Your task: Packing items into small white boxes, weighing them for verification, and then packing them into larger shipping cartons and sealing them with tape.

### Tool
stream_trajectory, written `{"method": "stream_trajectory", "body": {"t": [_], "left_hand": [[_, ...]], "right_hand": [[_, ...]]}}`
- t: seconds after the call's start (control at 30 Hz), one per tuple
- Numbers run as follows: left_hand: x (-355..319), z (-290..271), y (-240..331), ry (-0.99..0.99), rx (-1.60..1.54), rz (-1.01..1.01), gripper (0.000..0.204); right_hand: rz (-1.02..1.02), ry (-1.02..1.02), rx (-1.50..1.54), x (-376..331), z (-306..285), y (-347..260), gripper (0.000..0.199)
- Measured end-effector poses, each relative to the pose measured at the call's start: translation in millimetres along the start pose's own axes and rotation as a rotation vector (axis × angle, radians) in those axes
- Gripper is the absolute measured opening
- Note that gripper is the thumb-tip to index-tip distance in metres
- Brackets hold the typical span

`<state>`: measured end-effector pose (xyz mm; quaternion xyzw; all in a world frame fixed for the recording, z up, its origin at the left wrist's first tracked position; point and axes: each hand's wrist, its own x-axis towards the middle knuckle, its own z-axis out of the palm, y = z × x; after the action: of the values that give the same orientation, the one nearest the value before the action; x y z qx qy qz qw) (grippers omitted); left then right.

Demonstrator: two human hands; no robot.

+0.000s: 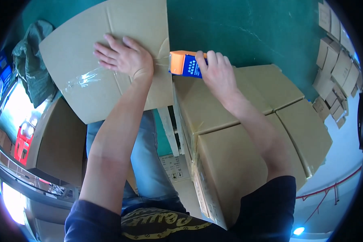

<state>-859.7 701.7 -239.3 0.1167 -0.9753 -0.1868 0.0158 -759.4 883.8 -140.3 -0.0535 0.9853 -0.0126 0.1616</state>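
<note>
My left hand (127,57) lies with fingers spread on the brown face of a cardboard box (129,94) in front of me. A strip of clear tape (83,78) shines on that face, left of and below the hand. In my right hand (220,74) is an orange and blue tape dispenser (192,64), its front end at the right edge of the box. The fingers wrap round its right part and hide it. Whether the dispenser's tape touches the box, I cannot tell.
Several closed cartons (238,157) sit together at my right under the forearm. A dark green sack (35,64) is at the far left, above a brown carton (60,141). Flattened cardboard (334,60) lies on the green floor (246,30) at the far right.
</note>
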Motion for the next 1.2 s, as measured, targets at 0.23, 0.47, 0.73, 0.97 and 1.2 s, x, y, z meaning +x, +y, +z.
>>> {"method": "stream_trajectory", "body": {"t": [0.23,0.47,0.73,0.97,1.2], "left_hand": [[-6.5,5.7,-1.7,0.027,0.072,0.000,0.056],[-4.5,4.9,-2.7,-0.007,0.084,-0.010,0.057],[-6.0,6.9,3.6,0.023,0.081,-0.048,0.056],[-5.8,10.4,4.9,-0.009,0.106,-0.080,0.059],[-9.8,8.3,3.4,-0.040,0.137,-0.052,0.062]], "right_hand": [[-0.047,-0.002,0.065,-12.4,22.9,32.0,0.044],[-0.029,0.004,0.112,-19.2,49.8,62.6,0.041],[-0.034,0.021,0.169,0.4,109.6,61.3,0.042],[-0.137,0.084,0.361,-10.5,143.7,93.5,0.038],[-0.207,0.119,0.331,31.6,177.9,51.3,0.032]]}}
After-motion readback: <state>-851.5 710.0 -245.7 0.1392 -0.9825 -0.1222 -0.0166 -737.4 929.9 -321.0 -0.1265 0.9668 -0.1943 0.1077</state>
